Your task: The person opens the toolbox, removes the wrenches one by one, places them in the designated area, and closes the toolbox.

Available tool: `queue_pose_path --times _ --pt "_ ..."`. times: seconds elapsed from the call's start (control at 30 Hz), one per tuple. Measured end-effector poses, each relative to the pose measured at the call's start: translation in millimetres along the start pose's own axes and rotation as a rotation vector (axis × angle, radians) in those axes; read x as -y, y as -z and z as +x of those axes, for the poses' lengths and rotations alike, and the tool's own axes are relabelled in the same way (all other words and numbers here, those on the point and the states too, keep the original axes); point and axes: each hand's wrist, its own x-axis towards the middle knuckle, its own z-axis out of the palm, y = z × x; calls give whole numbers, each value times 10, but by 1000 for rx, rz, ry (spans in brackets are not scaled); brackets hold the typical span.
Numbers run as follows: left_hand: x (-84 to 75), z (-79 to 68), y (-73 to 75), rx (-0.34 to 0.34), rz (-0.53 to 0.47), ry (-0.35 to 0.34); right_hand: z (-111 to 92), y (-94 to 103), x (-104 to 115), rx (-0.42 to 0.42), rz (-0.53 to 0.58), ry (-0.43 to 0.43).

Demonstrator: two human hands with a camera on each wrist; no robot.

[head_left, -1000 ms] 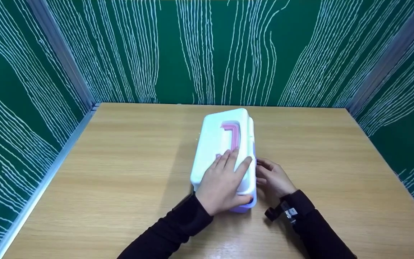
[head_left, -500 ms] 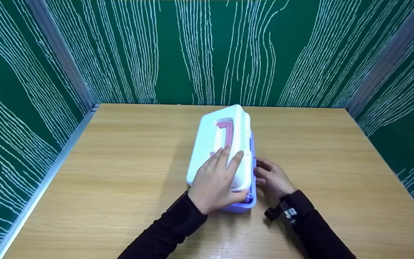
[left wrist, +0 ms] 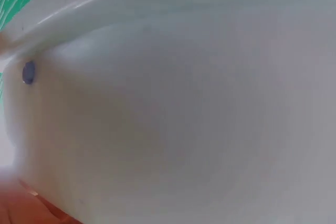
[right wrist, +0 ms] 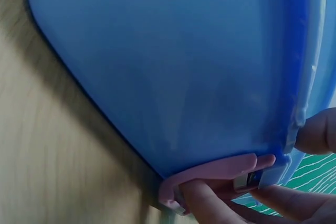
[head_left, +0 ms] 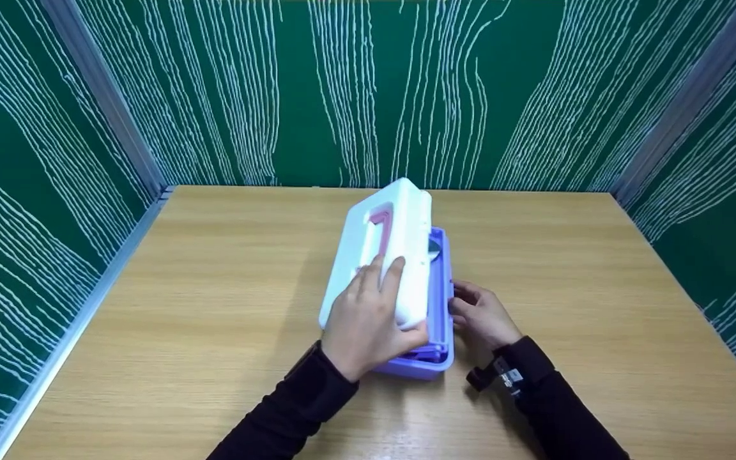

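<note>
A purple-blue plastic storage box (head_left: 416, 368) stands on the table with its white lid (head_left: 350, 243) tilted up toward the left. A pink handle (head_left: 383, 231) is set in the lid's top. My left hand (head_left: 363, 319) grips the lid, fingers over its top and thumb at the near edge; white plastic fills most of the left wrist view. At the box's right side, my right hand (head_left: 483, 317) holds the front wall by its pink latch (right wrist: 220, 169). Through the gap shows a dark green and white item (head_left: 434, 249), its kind unclear; the lid hides most contents.
The wooden table (head_left: 214, 275) extends around the box on all sides. Green panels with white wavy lines (head_left: 291, 96) enclose it at the back, left and right. A small black device (head_left: 499, 377) is strapped to the right wrist.
The left hand has raised the lid and tipped it leftward, opening a gap along the box's right side. The right hand has stayed by the latch.
</note>
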Motion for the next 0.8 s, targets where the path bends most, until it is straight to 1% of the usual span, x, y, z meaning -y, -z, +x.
queue_pose_path --times 0.1,0.23,0.33,0.47,0.53,0.67,0.8 --pt "54 0 40 -27 -39 52 3 -10 9 -9 -21 21" --pt "174 6 118 -8 -166 153 -1 -21 11 -15 -15 41" --pt "315 -7 189 0 -276 240 1 -24 1 -16 -8 42" --pt "541 -59 259 -27 -377 335 12 -23 -10 -33 -25 35" --pt "650 -94 276 -38 -411 376 18 -24 -14 -50 -52 33" --pt "843 -172 292 -47 -484 433 28 -40 -19 -75 -82 35" --pt "998 -233 302 -9 -572 517 30 -71 -20 -67 -68 42"
